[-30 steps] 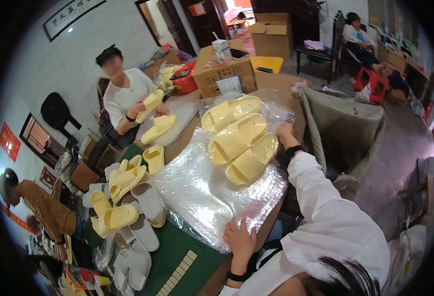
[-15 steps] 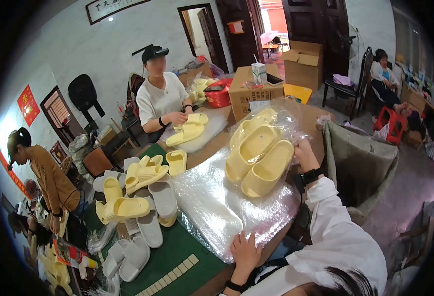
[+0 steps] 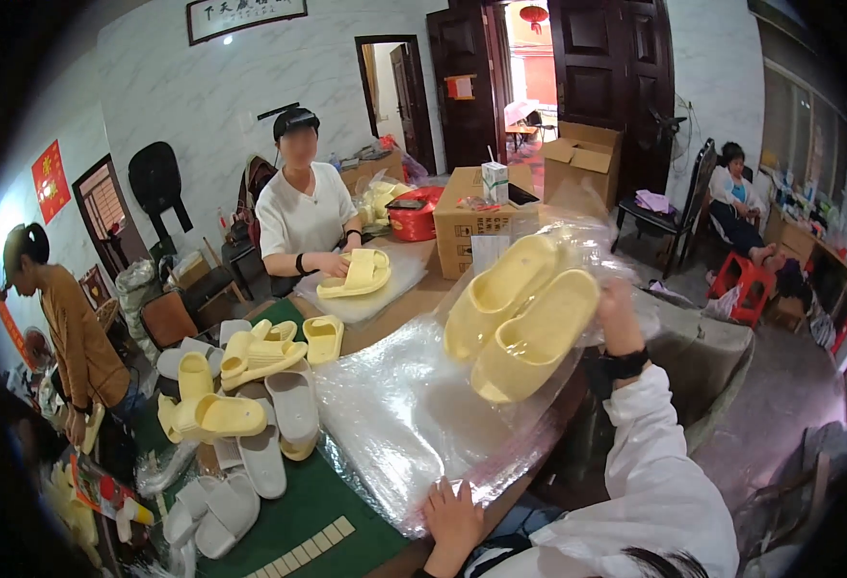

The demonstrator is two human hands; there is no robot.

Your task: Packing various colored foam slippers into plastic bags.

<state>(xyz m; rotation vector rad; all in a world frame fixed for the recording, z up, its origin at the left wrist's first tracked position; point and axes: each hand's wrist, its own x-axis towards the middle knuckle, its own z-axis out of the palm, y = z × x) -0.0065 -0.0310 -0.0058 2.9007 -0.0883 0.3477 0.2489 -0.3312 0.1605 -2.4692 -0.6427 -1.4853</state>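
Note:
A pair of pale yellow slippers [image 3: 536, 332] hangs in a clear plastic bag [image 3: 592, 246] over the table. My right hand [image 3: 619, 313] grips the bag at its right edge, fingers closed and partly blurred. Under the slippers lies a stack of clear plastic bags [image 3: 385, 390], shiny and flat. My left hand [image 3: 453, 515] rests on the near edge of that stack, palm down with fingers apart. To its left, a pile of loose slippers, yellow [image 3: 221, 416] and grey [image 3: 295, 405], covers part of the green mat [image 3: 346, 496].
Across the table a co-worker [image 3: 308, 212] handles a yellow slipper [image 3: 356, 275] on plastic sheets. A cardboard box [image 3: 462, 241] and a red container [image 3: 414, 220] stand at the back. Right of the table is a large grey bin [image 3: 698, 361]. Another person [image 3: 86, 318] stands at far left.
My right hand and the bagged slippers have shifted right, and the slippers have turned. My left hand stays on the plastic stack. The view has swung slightly.

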